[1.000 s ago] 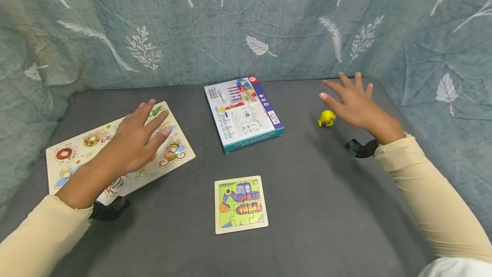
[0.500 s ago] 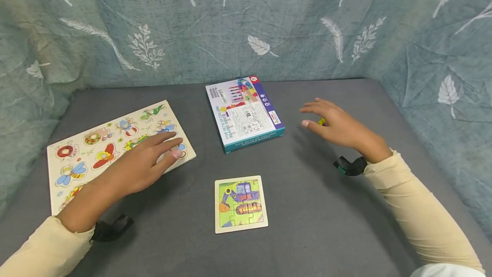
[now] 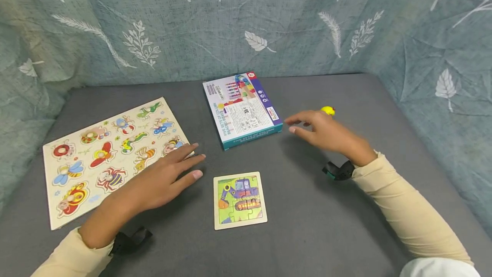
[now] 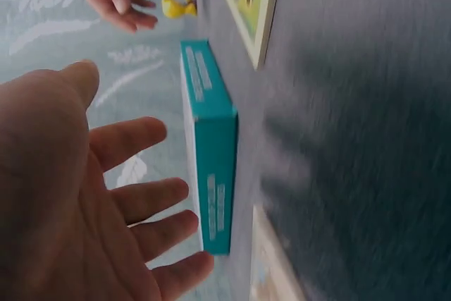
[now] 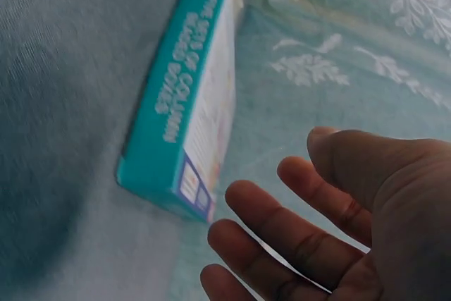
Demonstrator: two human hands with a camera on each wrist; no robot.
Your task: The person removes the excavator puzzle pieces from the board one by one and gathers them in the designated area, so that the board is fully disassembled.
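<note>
My left hand (image 3: 163, 181), fingers spread and holding nothing, hovers between the wooden insect puzzle board (image 3: 127, 136) and the small excavator jigsaw puzzle (image 3: 241, 200). In the left wrist view its palm faces the teal side of a bead set box (image 4: 211, 153). On the other side, my right hand (image 3: 323, 131) hangs above the table with relaxed fingers. Its fingertips point at the near right corner of the bead set box (image 3: 244, 108), as the right wrist view also shows. A small yellow toy (image 3: 328, 110) peeks out behind the right hand, partly hidden by it.
A dark grey cloth (image 3: 300, 225) covers the table. Behind and to the sides hangs a blue-green curtain (image 3: 215, 25) with white leaf prints. Black bands (image 3: 338, 170) sit around both wrists.
Both hands have moved inward and nearer the body, the left off the puzzle board, the right leftward past the yellow toy toward the box. The objects stay in place on the table.
</note>
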